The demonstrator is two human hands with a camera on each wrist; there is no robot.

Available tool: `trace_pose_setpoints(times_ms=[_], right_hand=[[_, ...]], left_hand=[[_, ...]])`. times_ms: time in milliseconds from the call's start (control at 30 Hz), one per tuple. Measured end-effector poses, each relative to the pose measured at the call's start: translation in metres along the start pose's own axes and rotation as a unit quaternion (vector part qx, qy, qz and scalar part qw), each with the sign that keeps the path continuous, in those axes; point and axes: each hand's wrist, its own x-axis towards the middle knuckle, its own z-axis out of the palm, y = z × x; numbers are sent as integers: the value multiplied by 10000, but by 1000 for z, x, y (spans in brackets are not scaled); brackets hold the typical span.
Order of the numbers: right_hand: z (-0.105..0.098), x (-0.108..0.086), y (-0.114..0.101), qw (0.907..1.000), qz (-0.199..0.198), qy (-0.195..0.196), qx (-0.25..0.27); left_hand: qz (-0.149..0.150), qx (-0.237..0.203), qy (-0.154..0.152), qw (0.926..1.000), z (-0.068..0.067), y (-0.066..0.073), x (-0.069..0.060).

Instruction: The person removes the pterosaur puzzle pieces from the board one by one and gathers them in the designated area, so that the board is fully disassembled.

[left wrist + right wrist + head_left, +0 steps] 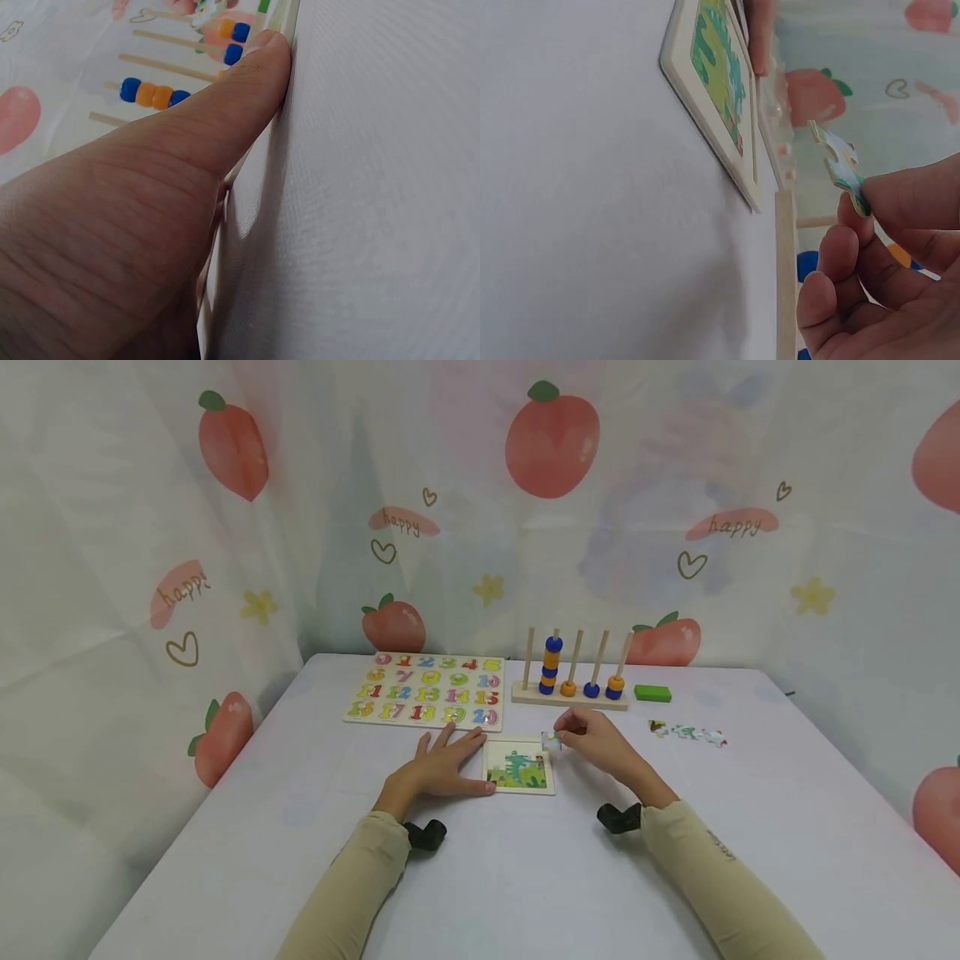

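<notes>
One puzzle piece: thin, pale blue, green-edged.

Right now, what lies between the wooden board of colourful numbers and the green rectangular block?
The head view shows a wooden peg rack with blue and orange beads standing between them.
</notes>
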Motion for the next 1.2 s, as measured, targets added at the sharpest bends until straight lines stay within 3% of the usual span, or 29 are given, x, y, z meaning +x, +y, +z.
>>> trace_pose_setpoints(times_ms=[533, 767, 1000, 1200], right_hand=[[-39, -16, 15, 9972, 656, 312, 188], [-59, -20, 24, 9970, 628, 352, 267], [-79, -26, 36, 9966, 665, 475, 98], [-93, -33, 42, 9941, 960, 499, -96]], left_hand=[[53, 32, -63, 10000, 2, -2, 2], [-27, 100, -34, 9999, 2, -1, 1], [21, 61, -16, 10000, 1, -2, 1], [-8, 75, -75, 9999, 2, -3, 3]])
